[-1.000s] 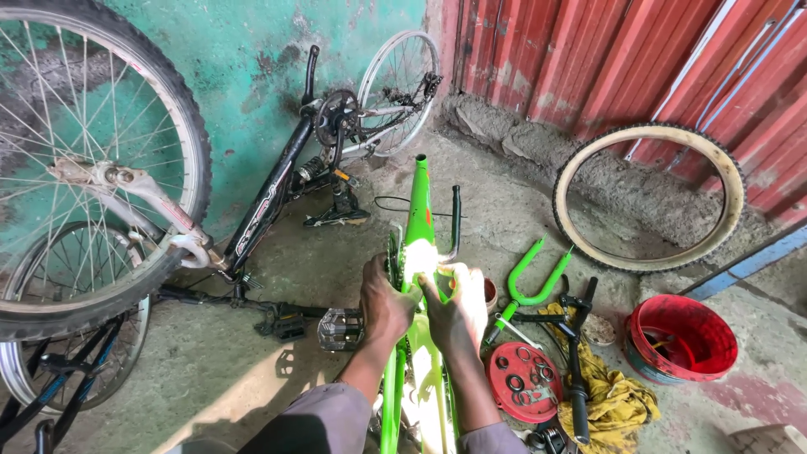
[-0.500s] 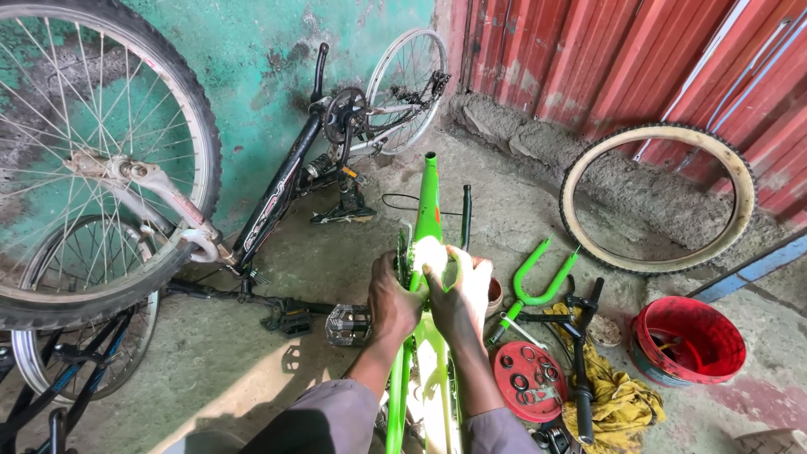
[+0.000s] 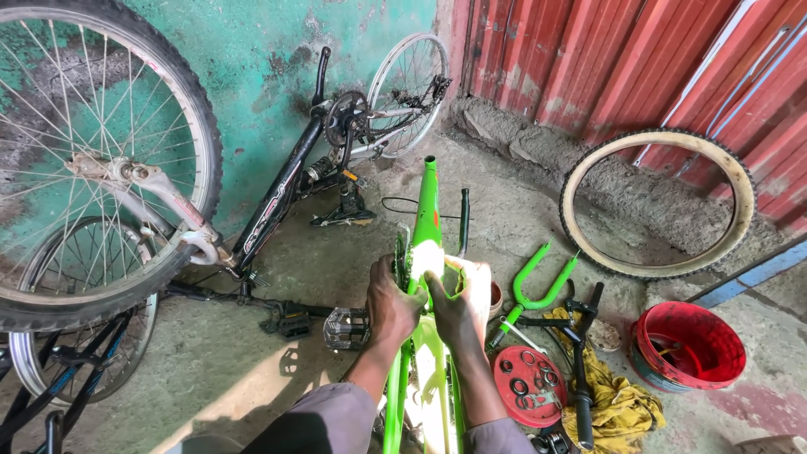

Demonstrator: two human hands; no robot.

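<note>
- The bright green metal bicycle frame (image 3: pixel 426 252) is standing on the concrete floor (image 3: pixel 252 370) between the person's knees; being rigid tubing and probably fairly light, it is best gripped around the tubes.
- The left hand (image 3: pixel 391 304) and right hand (image 3: pixel 451 307) are both clasping its tubes near the crank.
- A green fork (image 3: pixel 538 286), a red lid of small parts (image 3: pixel 528 385) and a red bucket (image 3: pixel 688 345) are lying to the right.
</note>
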